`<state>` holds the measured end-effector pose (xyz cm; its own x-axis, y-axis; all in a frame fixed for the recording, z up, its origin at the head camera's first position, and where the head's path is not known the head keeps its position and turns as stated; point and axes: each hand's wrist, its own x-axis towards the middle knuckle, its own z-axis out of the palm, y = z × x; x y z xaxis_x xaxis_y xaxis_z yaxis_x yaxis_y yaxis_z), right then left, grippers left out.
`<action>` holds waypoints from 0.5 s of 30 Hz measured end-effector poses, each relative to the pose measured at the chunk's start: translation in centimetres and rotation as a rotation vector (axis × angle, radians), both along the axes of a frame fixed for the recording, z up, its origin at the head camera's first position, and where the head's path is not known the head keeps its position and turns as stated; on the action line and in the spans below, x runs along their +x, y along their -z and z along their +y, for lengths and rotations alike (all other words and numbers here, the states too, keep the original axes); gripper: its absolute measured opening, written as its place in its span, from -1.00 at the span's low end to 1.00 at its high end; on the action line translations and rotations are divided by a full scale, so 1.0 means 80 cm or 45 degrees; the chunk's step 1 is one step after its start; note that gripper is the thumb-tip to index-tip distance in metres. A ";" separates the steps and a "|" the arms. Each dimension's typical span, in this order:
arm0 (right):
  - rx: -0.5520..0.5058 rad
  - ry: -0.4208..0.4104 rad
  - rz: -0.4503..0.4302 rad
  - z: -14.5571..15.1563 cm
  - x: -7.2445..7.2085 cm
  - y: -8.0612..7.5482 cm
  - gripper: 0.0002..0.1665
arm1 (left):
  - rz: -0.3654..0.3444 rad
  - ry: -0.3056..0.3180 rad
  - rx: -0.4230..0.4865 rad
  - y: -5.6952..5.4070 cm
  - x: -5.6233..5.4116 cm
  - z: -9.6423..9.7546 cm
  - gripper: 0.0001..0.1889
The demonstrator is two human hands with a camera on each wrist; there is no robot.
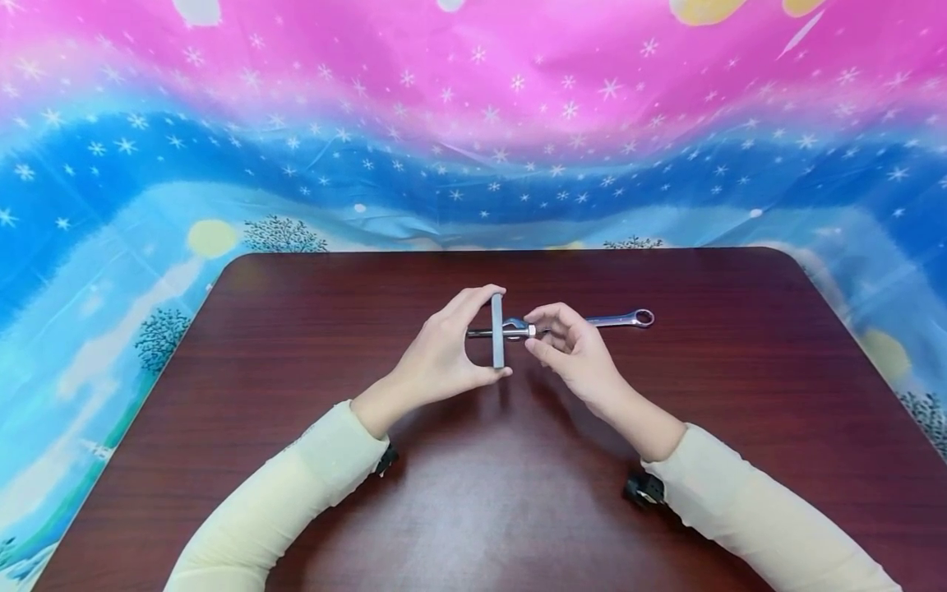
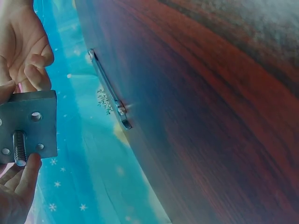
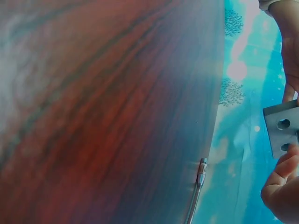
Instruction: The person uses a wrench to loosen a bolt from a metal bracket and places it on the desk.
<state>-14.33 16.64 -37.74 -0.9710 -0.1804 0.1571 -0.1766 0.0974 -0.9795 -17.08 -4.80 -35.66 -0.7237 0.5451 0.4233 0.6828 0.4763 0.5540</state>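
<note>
One wide grip at left: the left hand (image 1: 444,349) spans the metal plate (image 1: 497,353) from far edge to near edge, fingers at the far side, thumb at the near side. The plate stands on edge between the two hands and appears raised above the table (image 1: 318,312). Handling: judged rigid, dense for its size and not fragile; smooth faces may slip. Hold by opposing edges, clear of the drilled holes visible in the left wrist view.

A metal bolt (image 1: 478,333) passes through the plate; its threaded end projects on the left-hand side. Judged stiff; avoid bearing on the thread. Take hold at the hex piece (image 1: 531,330) on the right-hand end; whether this is a head or a nut cannot be told.

The right hand (image 1: 580,353) applies a narrow pinch to that hex piece, with fingertips and thumb on opposite sides.

Further right, a wrench (image 1: 621,320) lies on the table, ring end outward. Its opposite end sits behind the bolt, and the right hand covers part of the shank. Access from the near side is obstructed by that hand; the ring end is exposed. A printed cloth (image 1: 473,148) hangs beyond the table.
</note>
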 end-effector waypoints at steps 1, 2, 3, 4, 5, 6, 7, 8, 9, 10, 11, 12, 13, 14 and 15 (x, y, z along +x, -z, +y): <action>0.001 -0.001 -0.009 0.000 0.000 0.000 -0.67 | -0.002 0.003 0.000 0.000 0.000 0.000 -0.04; 0.004 0.003 -0.016 0.000 -0.001 0.000 -0.70 | -0.003 0.005 0.002 0.000 0.000 0.000 -0.04; 0.007 0.006 -0.022 0.000 -0.001 0.000 -0.75 | -0.003 0.007 0.005 0.000 0.000 0.000 -0.04; 0.007 0.015 -0.025 0.000 -0.001 0.000 -0.79 | -0.002 0.010 0.009 0.001 0.000 0.001 -0.04; 0.005 0.024 -0.028 0.000 -0.002 -0.001 -0.82 | -0.002 0.015 0.013 0.001 0.000 0.001 -0.05; 0.003 0.035 -0.029 -0.001 -0.002 -0.001 -0.85 | 0.001 0.019 0.015 0.001 0.001 0.001 -0.05; -0.006 0.042 -0.030 -0.001 -0.003 -0.002 -0.86 | 0.002 0.022 0.017 0.001 0.001 0.001 -0.05; -0.013 0.049 -0.030 -0.001 -0.003 -0.002 -0.85 | 0.005 0.025 0.019 0.001 0.001 0.002 -0.05; -0.019 0.052 -0.030 -0.002 -0.003 -0.003 -0.85 | 0.008 0.027 0.020 0.001 0.001 0.002 -0.05; -0.020 0.055 -0.029 -0.002 -0.003 -0.003 -0.82 | 0.009 0.029 0.019 0.001 0.001 0.002 -0.05; -0.013 0.059 -0.030 -0.002 -0.003 -0.004 -0.80 | 0.010 0.029 0.018 0.001 0.001 0.002 -0.05; -0.003 0.060 -0.026 -0.002 -0.003 -0.004 -0.78 | 0.010 0.025 0.015 0.001 0.000 0.001 -0.05; 0.008 0.059 -0.019 -0.002 -0.003 -0.004 -0.76 | 0.011 0.020 0.014 0.001 0.000 0.001 -0.04; 0.019 0.057 -0.011 -0.002 -0.002 -0.004 -0.74 | 0.011 0.016 0.016 0.001 0.000 0.000 -0.04; 0.030 0.054 -0.001 -0.001 -0.002 -0.003 -0.72 | 0.011 0.012 0.018 0.001 0.000 0.000 -0.04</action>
